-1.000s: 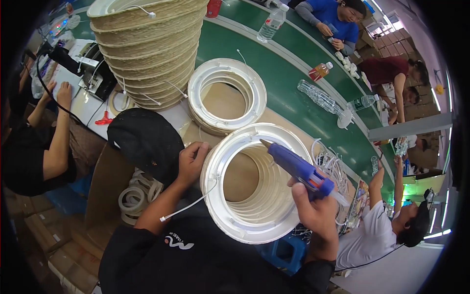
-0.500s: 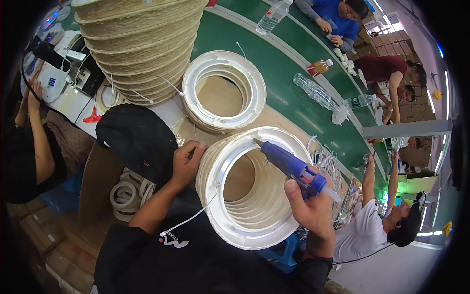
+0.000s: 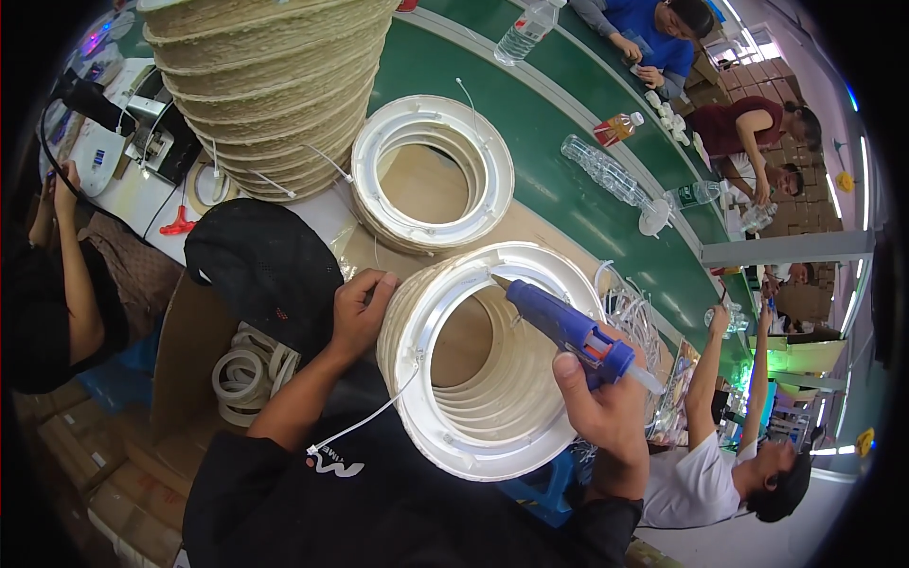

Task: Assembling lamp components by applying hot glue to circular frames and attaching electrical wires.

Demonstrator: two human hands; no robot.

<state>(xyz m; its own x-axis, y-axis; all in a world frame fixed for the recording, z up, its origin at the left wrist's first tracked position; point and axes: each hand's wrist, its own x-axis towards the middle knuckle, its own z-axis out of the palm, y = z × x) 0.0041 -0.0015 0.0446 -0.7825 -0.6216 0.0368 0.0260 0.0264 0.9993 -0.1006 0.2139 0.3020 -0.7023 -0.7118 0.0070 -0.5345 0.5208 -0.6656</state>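
Observation:
My right hand [image 3: 611,407] is wrapped round a blue hot glue gun [image 3: 568,327], with a translucent glue stick poking out of its back. The nozzle sits at the far part of the white inner ring of a ribbed cream lampshade-like cylinder [image 3: 502,456]; whether it touches cannot be made out. My left hand [image 3: 360,312] is closed, its curled fingers against the cylinder's left outer wall. A white cable [image 3: 369,421] with a small connector runs from the ring across my dark shirt.
Behind stand a similar short cylinder [image 3: 492,204] and a tall ribbed one [image 3: 275,90]. A black cap [image 3: 265,251] lies left, above a box of white rings [image 3: 241,379]. Bundled white cables [image 3: 630,308] sit right. Bottles [image 3: 606,170] stand or lie on the green conveyor [image 3: 540,123]; co-workers surround it.
The glue gun and both my hands stay almost in place. At the right, the co-worker in white has leaned lower, and the one in dark red has shifted an arm.

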